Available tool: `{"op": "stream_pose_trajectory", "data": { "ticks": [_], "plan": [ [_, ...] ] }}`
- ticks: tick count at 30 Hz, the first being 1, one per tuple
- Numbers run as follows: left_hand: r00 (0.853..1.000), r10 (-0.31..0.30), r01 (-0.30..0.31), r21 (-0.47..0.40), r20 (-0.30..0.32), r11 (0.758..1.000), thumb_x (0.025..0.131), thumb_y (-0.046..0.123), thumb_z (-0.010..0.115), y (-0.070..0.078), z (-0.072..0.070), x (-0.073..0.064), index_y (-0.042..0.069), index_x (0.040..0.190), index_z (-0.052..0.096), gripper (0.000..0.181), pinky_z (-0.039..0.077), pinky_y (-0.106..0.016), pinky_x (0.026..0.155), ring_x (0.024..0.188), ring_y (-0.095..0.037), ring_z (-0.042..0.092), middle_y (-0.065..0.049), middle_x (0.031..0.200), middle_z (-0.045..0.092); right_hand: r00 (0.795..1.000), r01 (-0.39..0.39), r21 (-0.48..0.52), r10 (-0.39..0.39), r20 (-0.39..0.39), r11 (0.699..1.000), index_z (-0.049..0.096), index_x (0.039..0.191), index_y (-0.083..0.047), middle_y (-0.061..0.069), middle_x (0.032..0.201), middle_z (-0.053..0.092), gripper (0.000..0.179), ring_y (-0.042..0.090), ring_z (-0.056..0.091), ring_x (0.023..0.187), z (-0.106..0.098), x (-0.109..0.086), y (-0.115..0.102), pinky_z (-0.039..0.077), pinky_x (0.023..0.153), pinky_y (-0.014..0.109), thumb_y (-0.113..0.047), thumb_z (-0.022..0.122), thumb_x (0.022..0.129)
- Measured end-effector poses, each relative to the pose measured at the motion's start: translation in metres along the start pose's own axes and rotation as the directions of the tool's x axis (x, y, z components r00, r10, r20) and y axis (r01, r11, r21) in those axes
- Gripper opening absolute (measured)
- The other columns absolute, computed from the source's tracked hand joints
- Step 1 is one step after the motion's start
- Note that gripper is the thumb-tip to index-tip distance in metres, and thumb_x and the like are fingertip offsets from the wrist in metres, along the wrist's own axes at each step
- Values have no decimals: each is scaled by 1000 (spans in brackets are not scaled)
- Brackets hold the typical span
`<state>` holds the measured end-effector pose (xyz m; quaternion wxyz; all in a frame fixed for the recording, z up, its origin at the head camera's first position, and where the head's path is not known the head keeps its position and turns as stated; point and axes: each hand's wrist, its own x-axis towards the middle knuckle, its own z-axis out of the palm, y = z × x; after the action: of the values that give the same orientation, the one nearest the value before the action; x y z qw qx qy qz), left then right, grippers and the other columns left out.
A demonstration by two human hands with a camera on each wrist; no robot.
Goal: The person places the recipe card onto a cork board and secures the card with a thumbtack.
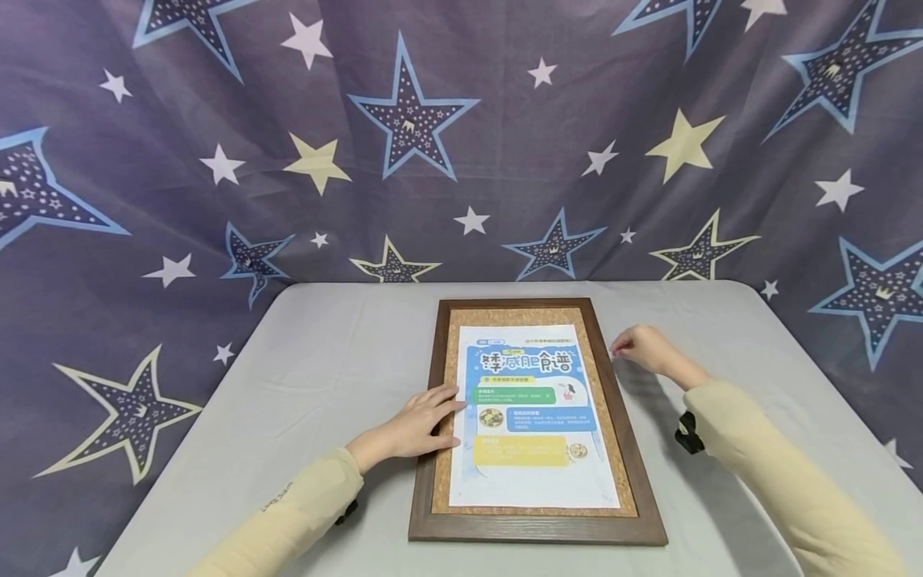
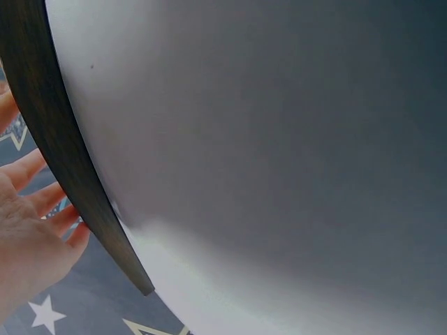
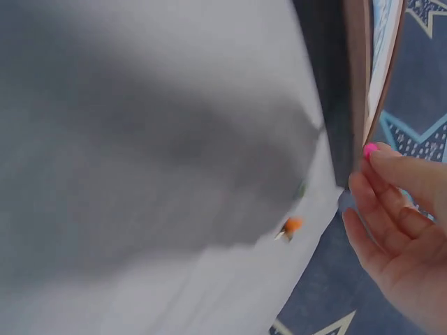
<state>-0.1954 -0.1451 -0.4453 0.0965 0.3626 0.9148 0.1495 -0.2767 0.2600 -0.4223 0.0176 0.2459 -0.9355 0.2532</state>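
Observation:
A printed poster (image 1: 534, 489) with blue, green and yellow panels lies on a cork board (image 1: 627, 497) in a dark brown wooden frame (image 1: 541, 529). My left hand (image 1: 414, 425) rests across the frame's left side, fingers spread, with fingertips on the poster's left edge. At the board's upper right side, my right hand (image 1: 645, 350) pinches a small pink push pin (image 3: 370, 149) between thumb and forefinger. Its point is hidden. An orange push pin (image 3: 293, 224) lies on the table near that hand, with a small green piece (image 3: 302, 189) beside it, blurred.
The board lies on a table with a light grey cover (image 1: 324, 344). Behind and to both sides hangs a dark curtain (image 1: 497, 176) printed with stars. A black strap (image 1: 688, 433) shows at the right sleeve.

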Motion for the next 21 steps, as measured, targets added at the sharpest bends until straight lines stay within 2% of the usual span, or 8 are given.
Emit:
{"op": "stream_pose_trajectory", "data": {
  "ticks": [8,14,21],
  "plan": [
    [1000,-5,5,7,7,1000,87,39,52,-2,2,0,7,133,39,57,16,-51,102,131,-33,17,-16,143,23,1000,18,25,-18,2,1000,68,80,7,17,79,65,8,30,60,77,15,29,-23,47,72,42,6,60,77],
    [1000,-6,6,-5,14,1000,88,39,51,-2,3,0,8,134,38,57,16,-51,102,131,-33,16,-15,143,23,1000,14,43,-15,24,999,69,82,6,16,82,66,11,28,60,78,24,48,-41,48,70,39,5,58,79],
    [1000,-3,4,-24,21,1000,88,38,51,-1,2,-1,7,134,37,57,14,-52,102,132,-34,15,-16,144,21,998,-47,85,44,41,995,69,84,4,15,85,67,10,27,61,80,37,65,-65,48,72,37,2,59,81]
  ]
}}
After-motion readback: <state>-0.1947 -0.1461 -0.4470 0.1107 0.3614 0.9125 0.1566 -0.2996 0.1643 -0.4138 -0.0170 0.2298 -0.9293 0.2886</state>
